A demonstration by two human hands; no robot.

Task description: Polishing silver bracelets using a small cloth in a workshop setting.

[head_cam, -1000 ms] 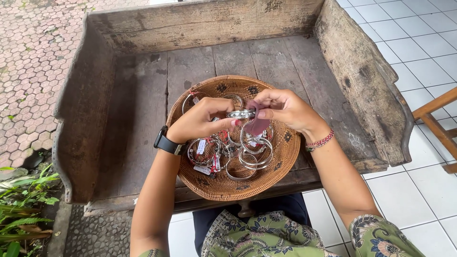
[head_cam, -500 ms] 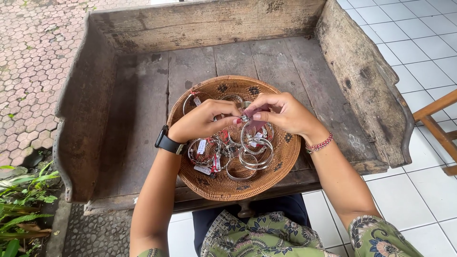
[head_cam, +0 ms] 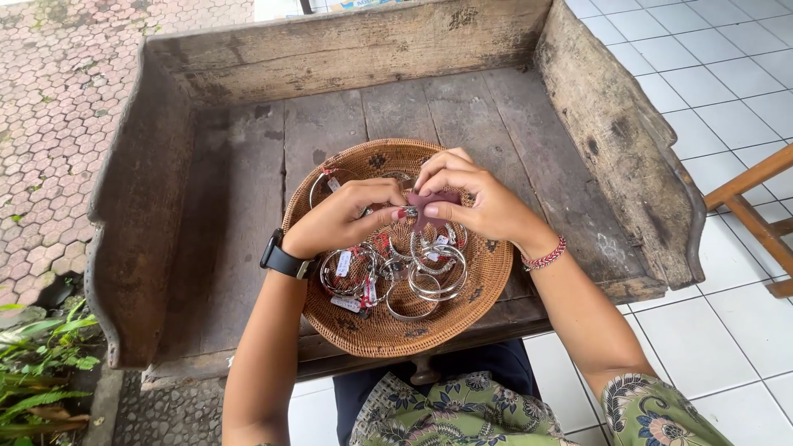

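I see the weathered grey wooden desk [head_cam: 248,165] with its raised back and side boards filling most of the head view; it stands where red hexagonal paving on the left meets white floor tiles [head_cam: 727,91] on the right. At the far right edge, part of an orange-brown wooden chair frame [head_cam: 756,194] shows.

Near the middle of the desk sits the round woven brown rattan tray [head_cam: 487,281]. Inside it lies a pile of silver bangle bracelets with small red-and-white tags [head_cam: 388,272], spread over the tray's middle and near-left part.

Both hands meet just above the tray's far half. My left hand [head_cam: 343,219], with a black watch [head_cam: 282,258] on its wrist, comes in from the near left; its grip is clenched, thumb and fingers pinched on a small silver ring-like piece [head_cam: 407,213] at the fingertips. My right hand [head_cam: 483,202], with a red beaded bracelet [head_cam: 545,254] on its wrist, comes in from the near right; its grip is grasping a small dark red cloth [head_cam: 438,201], which touches the silver piece. I cannot tell exactly what kind of jewellery that piece is.

At the near edge, green patterned fabric [head_cam: 462,409] covers the lap.
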